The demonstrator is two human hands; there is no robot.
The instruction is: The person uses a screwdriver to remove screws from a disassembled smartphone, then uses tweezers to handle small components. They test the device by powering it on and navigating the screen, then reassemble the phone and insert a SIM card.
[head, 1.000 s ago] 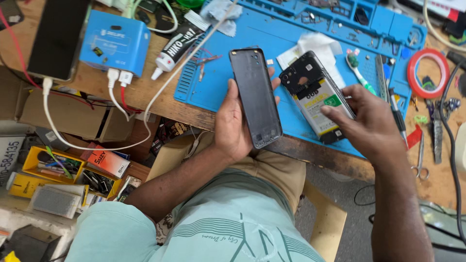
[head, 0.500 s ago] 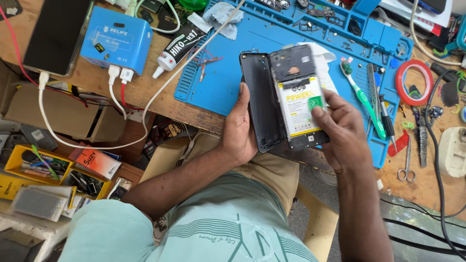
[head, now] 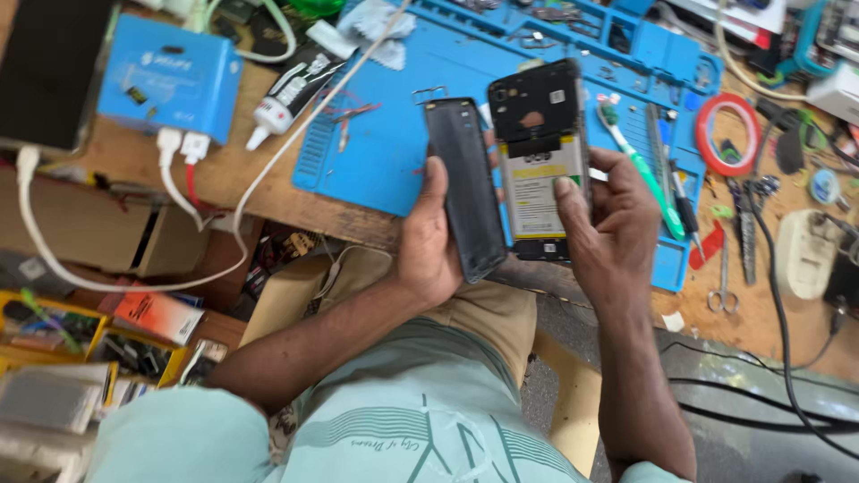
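Observation:
My left hand (head: 434, 246) grips a dark phone back cover (head: 465, 183), held upright and turned edge-on over the blue repair mat (head: 376, 152). My right hand (head: 608, 224) holds an opened phone body (head: 540, 156) with its battery and black frame facing me, thumb pressed on the battery. Cover and phone body sit side by side, nearly touching, just above the front edge of the wooden bench (head: 224, 179).
A blue box (head: 170, 80) with white plugs, a dark tablet (head: 49, 72) and a glue tube (head: 291, 94) lie at left. A green toothbrush (head: 640, 161), tweezers (head: 667, 170), red tape roll (head: 727, 134), scissors (head: 720, 268) and cables lie at right. Parts boxes (head: 80, 331) sit below the bench.
The right hand brought the opened phone body leftward, next to the cover. The left hand turned the cover from face-on to edge-on.

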